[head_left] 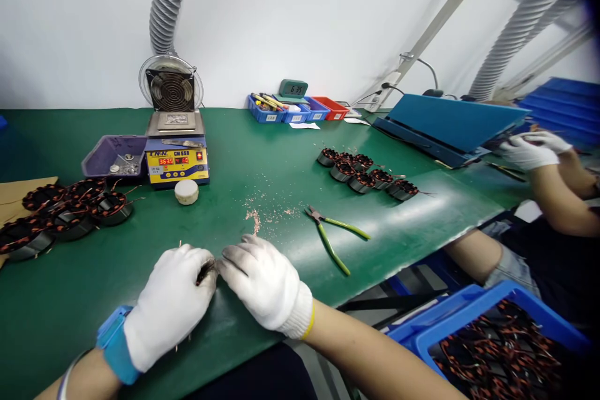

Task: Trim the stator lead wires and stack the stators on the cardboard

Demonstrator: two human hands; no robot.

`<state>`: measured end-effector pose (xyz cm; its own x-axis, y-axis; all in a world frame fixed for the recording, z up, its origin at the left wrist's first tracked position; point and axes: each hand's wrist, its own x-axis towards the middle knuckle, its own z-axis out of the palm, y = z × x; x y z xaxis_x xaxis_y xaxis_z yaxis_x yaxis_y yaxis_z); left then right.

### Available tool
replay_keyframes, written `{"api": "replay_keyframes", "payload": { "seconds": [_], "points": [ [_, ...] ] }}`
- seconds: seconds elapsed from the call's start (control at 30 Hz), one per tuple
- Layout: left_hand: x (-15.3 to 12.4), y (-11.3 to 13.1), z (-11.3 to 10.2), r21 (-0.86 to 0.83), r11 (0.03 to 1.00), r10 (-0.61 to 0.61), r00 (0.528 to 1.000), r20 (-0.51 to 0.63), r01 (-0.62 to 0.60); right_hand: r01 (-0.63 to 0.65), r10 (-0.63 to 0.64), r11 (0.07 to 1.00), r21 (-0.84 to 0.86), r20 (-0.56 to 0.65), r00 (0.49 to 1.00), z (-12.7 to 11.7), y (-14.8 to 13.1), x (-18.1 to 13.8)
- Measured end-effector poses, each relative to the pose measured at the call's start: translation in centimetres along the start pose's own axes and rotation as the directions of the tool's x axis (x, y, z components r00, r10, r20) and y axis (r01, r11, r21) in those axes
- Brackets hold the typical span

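Both my hands wear white gloves and meet near the front edge of the green mat (262, 162). My left hand (171, 303) is curled around a dark wound coil (206, 270), mostly hidden, with thin wire ends sticking out. My right hand (262, 281) is closed, its fingertips pinched against the same coil from the right. Green-handled cutters (334, 234) lie open on the mat to the right of my hands. Copper wire clippings (262, 215) are scattered just beyond them.
Several wound coils (70, 212) lie at the left, more (365, 175) at the centre right. A solder pot station (177, 159), a purple tray (115, 156) and a fan stand behind. A blue bin of coils (497, 350) sits lower right. Another person's gloved hands (532, 149) work at the right.
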<state>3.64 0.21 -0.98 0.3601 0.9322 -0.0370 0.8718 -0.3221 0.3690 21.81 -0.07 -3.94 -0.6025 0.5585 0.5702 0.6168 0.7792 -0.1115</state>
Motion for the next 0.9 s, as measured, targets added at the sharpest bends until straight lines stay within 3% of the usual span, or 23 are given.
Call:
{"api": "replay_keyframes", "payload": {
  "seconds": [0.13, 0.17, 0.23, 0.27, 0.33, 0.37, 0.4, 0.43, 0.47, 0.53, 0.57, 0.6, 0.67, 0.77, 0.83, 0.9],
  "points": [
    [-0.1, -0.2, 0.3, 0.05, 0.998, 0.037, 0.999, -0.036, -0.035, 0.054, -0.04, 0.998, -0.039, 0.294, 0.955, -0.3, 0.8, 1.4],
    [-0.1, -0.3, 0.4, 0.057, 0.997, 0.052, 0.998, -0.047, -0.049, -0.011, 0.009, 1.0, 0.003, 0.344, 0.939, -0.4, 0.8, 1.6],
    [-0.2, -0.4, 0.6, 0.064, 0.995, 0.084, 0.995, -0.06, -0.08, -0.322, 0.214, 0.93, 0.176, 0.453, 0.866, -0.2, 0.6, 2.0],
    [-0.2, -0.4, 0.6, 0.065, 0.993, 0.099, 0.993, -0.063, -0.095, -0.535, 0.322, 0.793, 0.291, 0.545, 0.774, 0.0, 0.4, 2.1],
    [-0.2, -0.5, 0.7, 0.062, 0.992, 0.117, 0.991, -0.064, -0.113, -0.829, 0.367, 0.345, 0.441, 0.75, 0.551, 0.5, 0.3, 2.0],
    [-0.3, -0.5, 0.7, 0.056, 0.992, 0.119, 0.991, -0.062, -0.115, -0.877, 0.315, 0.154, 0.456, 0.818, 0.481, 0.8, 0.3, 1.9],
    [-0.3, -0.6, 0.7, 0.047, 0.992, 0.118, 0.991, -0.057, -0.116, -0.885, 0.275, 0.058, 0.461, 0.845, 0.458, 1.0, 0.4, 1.7],
    [-0.3, -0.6, 0.6, 0.039, 0.993, 0.117, 0.992, -0.049, -0.115, -0.872, 0.286, 0.075, 0.484, 0.827, 0.484, 1.0, 0.5, 1.4],
    [-0.3, -0.6, 0.6, 0.033, 0.993, 0.116, 0.992, -0.042, -0.115, -0.833, 0.334, 0.198, 0.516, 0.764, 0.553, 1.0, 0.7, 1.2],
    [-0.4, -0.6, 0.5, 0.03, 0.993, 0.114, 0.993, -0.034, -0.113, -0.627, 0.362, 0.616, 0.477, 0.535, 0.763, 0.6, 1.2, 0.8],
    [-0.4, -0.6, 0.5, 0.033, 0.993, 0.113, 0.993, -0.035, -0.112, -0.467, 0.301, 0.796, 0.385, 0.416, 0.858, 0.4, 1.5, 0.7],
    [-0.4, -0.6, 0.5, 0.038, 0.993, 0.11, 0.993, -0.037, -0.109, -0.303, 0.202, 0.911, 0.28, 0.336, 0.92, 0.1, 1.6, 0.7],
    [-0.4, -0.5, 0.5, 0.049, 0.993, 0.107, 0.993, -0.048, -0.105, -0.053, 0.008, 0.989, 0.137, 0.31, 0.951, -0.3, 1.8, 0.9],
    [-0.4, -0.6, 0.6, 0.055, 0.992, 0.114, 0.991, -0.063, -0.11, 0.071, -0.091, 0.995, 0.068, 0.352, 0.932, -0.5, 1.5, 1.2],
    [-0.4, -0.6, 0.7, 0.058, 0.991, 0.123, 0.99, -0.064, -0.119, 0.003, -0.035, 0.996, 0.084, 0.384, 0.923, -0.4, 0.9, 1.3],
    [-0.3, -0.6, 0.8, 0.066, 0.99, 0.133, 0.989, -0.065, -0.128, -0.22, 0.142, 0.964, 0.148, 0.412, 0.9, -0.2, 0.3, 1.3]
  ]
}}
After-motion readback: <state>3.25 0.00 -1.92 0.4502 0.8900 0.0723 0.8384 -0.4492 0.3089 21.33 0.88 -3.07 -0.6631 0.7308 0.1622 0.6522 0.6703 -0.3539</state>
